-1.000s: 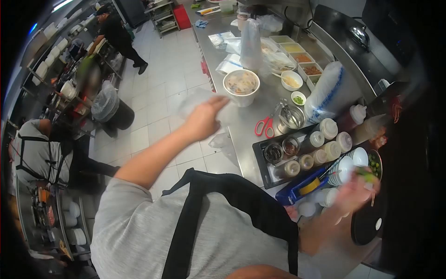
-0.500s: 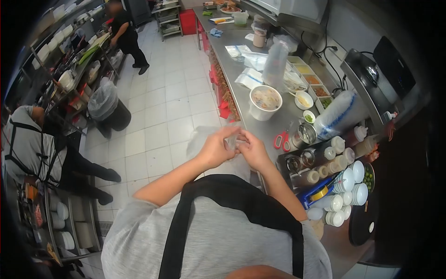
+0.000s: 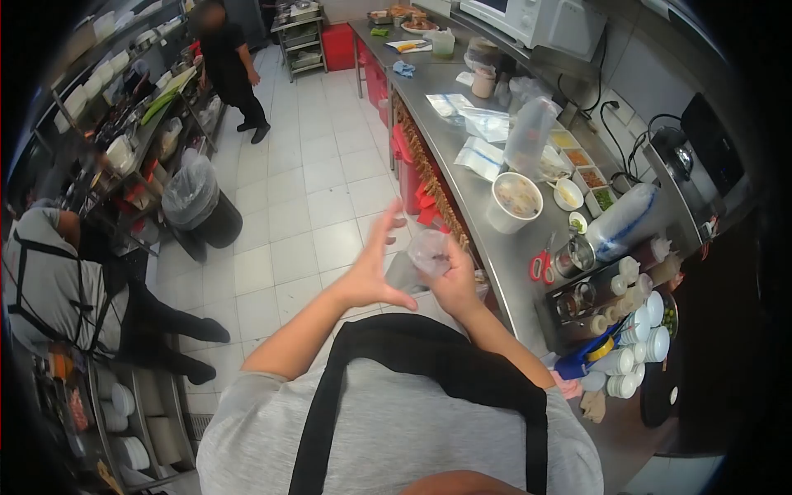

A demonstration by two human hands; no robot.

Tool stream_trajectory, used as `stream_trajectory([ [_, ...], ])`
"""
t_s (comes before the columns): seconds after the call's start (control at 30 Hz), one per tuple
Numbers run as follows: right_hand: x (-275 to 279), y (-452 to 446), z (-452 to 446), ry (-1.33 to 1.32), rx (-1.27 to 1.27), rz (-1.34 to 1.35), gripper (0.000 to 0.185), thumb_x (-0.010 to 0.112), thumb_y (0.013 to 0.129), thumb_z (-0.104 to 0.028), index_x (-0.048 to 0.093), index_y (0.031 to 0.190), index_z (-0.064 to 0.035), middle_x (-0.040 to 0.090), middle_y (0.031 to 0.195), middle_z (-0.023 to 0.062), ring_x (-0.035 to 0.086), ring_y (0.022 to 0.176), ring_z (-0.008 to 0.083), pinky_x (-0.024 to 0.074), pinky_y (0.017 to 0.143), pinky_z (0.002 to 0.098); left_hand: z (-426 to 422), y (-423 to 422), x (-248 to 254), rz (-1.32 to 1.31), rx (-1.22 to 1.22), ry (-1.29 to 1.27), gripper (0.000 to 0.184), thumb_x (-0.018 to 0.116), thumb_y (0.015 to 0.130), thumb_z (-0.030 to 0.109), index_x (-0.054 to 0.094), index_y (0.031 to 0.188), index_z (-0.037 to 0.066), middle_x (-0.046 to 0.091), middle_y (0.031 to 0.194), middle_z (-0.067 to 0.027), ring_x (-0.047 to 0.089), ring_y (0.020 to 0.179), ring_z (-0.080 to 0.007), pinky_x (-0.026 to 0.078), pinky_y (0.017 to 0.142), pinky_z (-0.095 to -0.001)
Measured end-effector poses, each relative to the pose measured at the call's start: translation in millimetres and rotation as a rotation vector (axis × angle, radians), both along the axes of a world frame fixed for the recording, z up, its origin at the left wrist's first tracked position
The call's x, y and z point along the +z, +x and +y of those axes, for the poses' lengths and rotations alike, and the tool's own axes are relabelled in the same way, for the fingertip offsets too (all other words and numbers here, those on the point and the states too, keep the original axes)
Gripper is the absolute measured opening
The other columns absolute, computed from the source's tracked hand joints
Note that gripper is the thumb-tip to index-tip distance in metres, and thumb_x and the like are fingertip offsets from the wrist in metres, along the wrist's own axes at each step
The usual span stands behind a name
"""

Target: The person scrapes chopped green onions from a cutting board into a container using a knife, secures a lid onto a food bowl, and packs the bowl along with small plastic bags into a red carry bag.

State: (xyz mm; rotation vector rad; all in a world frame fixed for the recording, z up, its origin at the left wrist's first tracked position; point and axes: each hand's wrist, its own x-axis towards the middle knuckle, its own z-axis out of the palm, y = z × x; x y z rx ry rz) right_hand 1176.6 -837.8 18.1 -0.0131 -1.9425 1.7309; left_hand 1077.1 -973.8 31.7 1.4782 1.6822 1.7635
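My right hand grips a clear plastic bag in front of my chest. Its mouth is spread into a round opening facing up, and the lower part hangs behind my fingers. To its left, my left hand has its fingers apart and thumb stretched out, with nothing held. A white tub of food in pale liquid stands uncovered on the steel counter, beyond my right hand. Red-handled scissors lie on the counter to the right.
Beside the tub are a tall sleeve of clear lids or cups, flat packets, and a small bowl. Squeeze bottles and stacked cups crowd the right. A bin and two people are at left.
My hands, together on the crumpled bag before, have parted; my left hand has let go and spread. The bag's mouth is now open. The view has shifted, and the standing person has turned.
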Motion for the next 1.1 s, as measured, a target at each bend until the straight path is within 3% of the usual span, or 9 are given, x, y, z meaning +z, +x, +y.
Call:
stream_trajectory([
  [0.2, 24.8, -13.8, -10.5, 0.41, -0.344, 0.132, 0.015, 0.069, 0.075, 0.0, 0.063, 0.088, -0.0032, 0.06, 0.077, 0.0037, 0.053, 0.069, 0.0082, 0.0428, 0.061, 0.0235, 9.0, -0.1, -86.1, -0.435, -0.392, -0.464, 0.029, 0.066, 0.083, 0.015, 0.055, 0.107, 0.003, 0.059, 0.1, -0.0069, 0.056, 0.098, -0.0148, 0.045, 0.085, -0.0316],
  [0.5, 0.1, -8.0, 37.9, 0.251, -0.932, 0.006, 0.012, 0.068, 0.079, -0.003, 0.064, 0.09, -0.0025, 0.058, 0.077, 0.0037, 0.048, 0.06, 0.01, 0.0418, 0.056, 0.0223, -23.5, -52.7, -99.9, -0.403, -0.456, -0.672, 0.022, 0.047, 0.095, 0.022, 0.058, 0.085, 0.006, 0.057, 0.077, -0.004, 0.053, 0.071, -0.0089, 0.044, 0.065, -0.0258],
  [0.63, 25.8, -7.3, -24.6, 0.845, -0.28, 0.19, 0.033, 0.065, 0.07, -0.002, 0.061, 0.103, -0.0078, 0.058, 0.099, 0.014, 0.057, 0.088, 0.0287, 0.0448, 0.078, 0.0409, -12.6, -63.0, -57.9, -0.009, -0.206, -1.043, 0.031, 0.047, 0.095, 0.029, 0.06, 0.084, 0.003, 0.058, 0.069, -0.0113, 0.055, 0.067, -0.0153, 0.045, 0.063, -0.0314],
  [0.67, 31.7, -11.5, -35.4, 1.065, -0.285, 0.184, 0.036, 0.065, 0.073, -0.006, 0.058, 0.108, -0.0096, 0.059, 0.096, 0.0123, 0.059, 0.087, 0.0303, 0.0434, 0.079, 0.0431, -13.1, -61.9, -76.5, 0.068, -0.321, -0.604, 0.036, 0.047, 0.095, 0.033, 0.061, 0.089, 0.0, 0.06, 0.071, -0.015, 0.056, 0.066, -0.0216, 0.046, 0.065, -0.0359],
  [0.77, -19.8, -11.0, -11.9, 1.281, -0.077, -0.269, 0.029, 0.061, 0.079, -0.014, 0.057, 0.107, -0.0122, 0.062, 0.087, 0.0103, 0.061, 0.085, 0.031, 0.0433, 0.078, 0.0442, -10.2, -53.2, -23.0, 0.267, -0.463, -0.895, 0.038, 0.046, 0.096, 0.033, 0.06, 0.097, -0.002, 0.062, 0.079, -0.0165, 0.057, 0.073, -0.0261, 0.046, 0.07, -0.0379],
  [0.83, -38.6, -2.4, 15.2, 1.178, 0.118, -0.498, 0.02, 0.057, 0.083, -0.02, 0.058, 0.101, -0.0114, 0.063, 0.08, 0.0104, 0.062, 0.08, 0.0307, 0.0447, 0.075, 0.0428, -22.5, -72.3, -28.6, 0.311, -0.557, -0.737, 0.039, 0.044, 0.097, 0.036, 0.053, 0.079, 0.002, 0.051, 0.064, -0.0055, 0.05, 0.063, -0.0145, 0.043, 0.059, -0.0322],
  [0.9, -34.5, 14.5, 26.5, 0.862, 0.288, -0.462, 0.023, 0.052, 0.091, -0.03, 0.056, 0.093, -0.0075, 0.061, 0.073, 0.01, 0.061, 0.071, 0.0315, 0.0459, 0.067, 0.0415, -30.0, -105.9, -54.3, 0.295, -0.643, -0.777, 0.03, 0.047, 0.095, 0.029, 0.055, 0.081, 0.004, 0.055, 0.076, -0.0094, 0.055, 0.073, -0.021, 0.044, 0.066, -0.0347],
  [1.0, -52.8, 10.6, 26.1, 0.317, 0.301, -0.527, 0.038, 0.043, 0.096, -0.041, 0.052, 0.084, -0.0067, 0.053, 0.065, 0.007, 0.055, 0.057, 0.0207, 0.0448, 0.056, 0.0363, -14.4, -118.5, -72.1, 1.289, -0.184, -0.39, 0.018, 0.051, 0.088, 0.022, 0.059, 0.089, 0.006, 0.055, 0.087, -0.0118, 0.058, 0.079, -0.0275, 0.047, 0.074, -0.0362],
  [1.1, -45.9, -0.2, 24.7, -0.31, 0.206, -0.579, 0.041, 0.038, 0.098, -0.044, 0.048, 0.079, -0.0079, 0.044, 0.062, 0.0033, 0.045, 0.05, 0.0137, 0.0406, 0.05, 0.0296, 43.1, -99.7, -41.0, 1.077, 0.14, -0.412, 0.011, 0.055, 0.081, 0.011, 0.059, 0.09, 0.007, 0.054, 0.09, -0.0084, 0.059, 0.08, -0.0264, 0.047, 0.069, -0.034],
])
